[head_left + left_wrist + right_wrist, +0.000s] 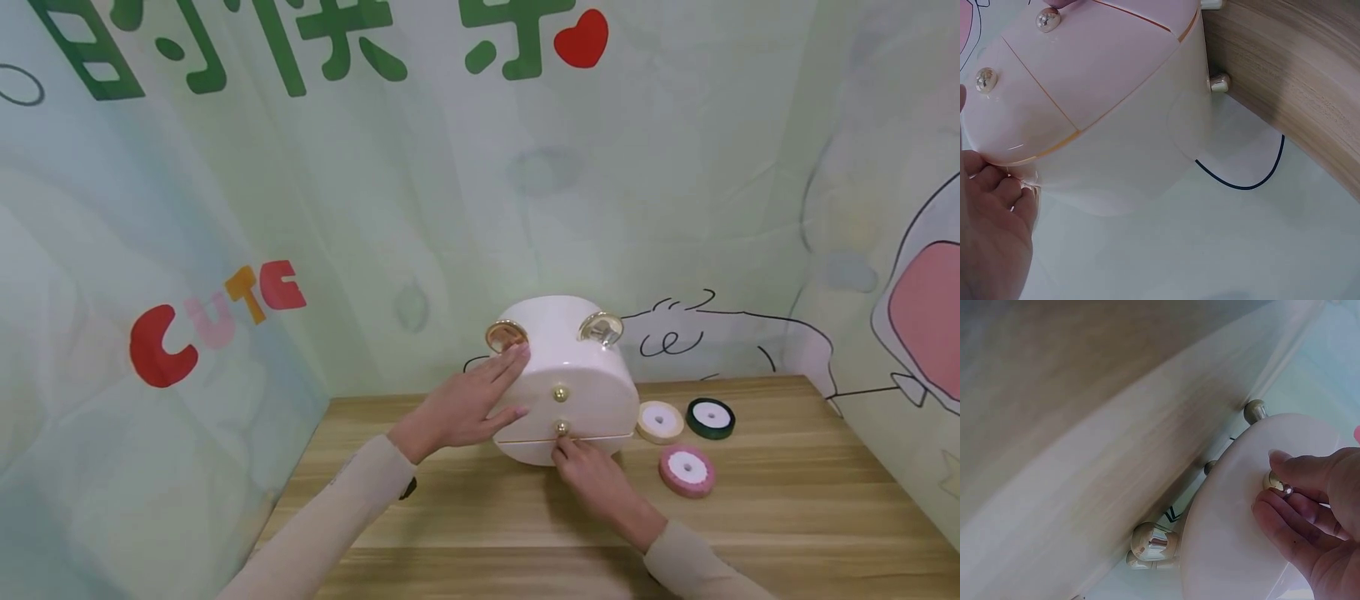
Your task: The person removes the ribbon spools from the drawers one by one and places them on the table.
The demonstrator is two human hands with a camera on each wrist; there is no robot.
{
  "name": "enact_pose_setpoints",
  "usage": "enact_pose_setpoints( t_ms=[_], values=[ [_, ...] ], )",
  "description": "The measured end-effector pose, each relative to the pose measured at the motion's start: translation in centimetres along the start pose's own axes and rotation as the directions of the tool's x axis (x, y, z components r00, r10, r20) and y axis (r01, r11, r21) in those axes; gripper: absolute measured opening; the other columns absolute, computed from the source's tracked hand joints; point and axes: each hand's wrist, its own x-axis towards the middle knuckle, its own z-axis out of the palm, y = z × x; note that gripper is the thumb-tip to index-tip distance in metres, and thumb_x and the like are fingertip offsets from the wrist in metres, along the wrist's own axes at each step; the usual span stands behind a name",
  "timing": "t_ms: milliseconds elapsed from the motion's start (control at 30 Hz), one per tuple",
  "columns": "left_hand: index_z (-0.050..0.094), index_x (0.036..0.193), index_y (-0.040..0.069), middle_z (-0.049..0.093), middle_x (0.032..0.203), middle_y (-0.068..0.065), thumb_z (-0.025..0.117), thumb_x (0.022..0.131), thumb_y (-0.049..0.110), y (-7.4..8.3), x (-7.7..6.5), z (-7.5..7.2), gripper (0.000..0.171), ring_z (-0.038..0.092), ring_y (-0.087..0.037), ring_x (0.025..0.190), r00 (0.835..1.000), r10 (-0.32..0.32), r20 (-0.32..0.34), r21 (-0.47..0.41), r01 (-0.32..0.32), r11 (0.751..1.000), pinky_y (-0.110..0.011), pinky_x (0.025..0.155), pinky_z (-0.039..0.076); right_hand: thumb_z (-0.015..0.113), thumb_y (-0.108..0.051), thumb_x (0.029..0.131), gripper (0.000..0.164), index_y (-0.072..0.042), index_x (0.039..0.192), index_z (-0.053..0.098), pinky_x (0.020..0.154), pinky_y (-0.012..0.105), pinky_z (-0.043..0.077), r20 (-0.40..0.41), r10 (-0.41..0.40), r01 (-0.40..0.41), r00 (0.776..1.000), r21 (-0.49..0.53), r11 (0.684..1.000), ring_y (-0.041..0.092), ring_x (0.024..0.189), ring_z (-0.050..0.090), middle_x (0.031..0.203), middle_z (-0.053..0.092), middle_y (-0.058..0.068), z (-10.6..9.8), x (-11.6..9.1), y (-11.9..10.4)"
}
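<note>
A rounded pinkish-white drawer box (536, 308) with gold ear shapes stands on the wooden table. Two gold knobs, an upper knob (560, 394) and a lower knob (562, 427), show on its front. My left hand (472, 404) rests against its left side and top, fingertips by the left gold ear (504, 333); the left wrist view has those fingers at the box's edge. Low on the front, my right hand (596, 483) pinches another gold knob (1272, 480) between thumb and fingers, at the bottom section below a seam. The head view hides that knob.
Right of the box lie three ribbon rolls: cream (660, 422), dark green (711, 418) and pink (687, 472). A printed cloth backdrop (420, 200) hangs behind and beside the table (795, 467). Gold feet (1155, 540) hold the box off the tabletop.
</note>
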Motion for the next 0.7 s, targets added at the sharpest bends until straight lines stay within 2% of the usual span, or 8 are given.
enact_pose_setpoints(
  t_ms=[400,700],
  values=[
    [0.018,0.168,0.006,0.020,0.177,-0.011,0.050,0.110,0.048,-0.07,-0.14,-0.01,0.079,0.031,-0.027,0.162,0.999,0.027,-0.027,0.019,-0.027,0.999,-0.044,0.125,0.040,0.080,0.003,0.076,0.019,-0.002,0.093,0.072,0.067,0.029,0.057,-0.009,-0.029,0.028,1.000,-0.066,0.997,0.018,0.080,0.065,0.097,0.067,0.008,0.12,0.31,0.08],
    [0.019,0.168,0.006,0.022,0.176,-0.012,0.049,0.110,0.047,0.02,0.04,-0.07,0.077,0.032,-0.027,0.161,0.999,0.034,-0.031,0.028,-0.033,0.999,-0.044,0.125,0.040,0.081,0.001,0.077,0.019,-0.004,0.093,0.071,0.063,0.029,0.055,0.029,-0.008,0.009,1.000,-0.048,0.999,0.018,0.078,0.064,0.097,0.066,0.007,-0.06,0.23,0.12]
  ],
)
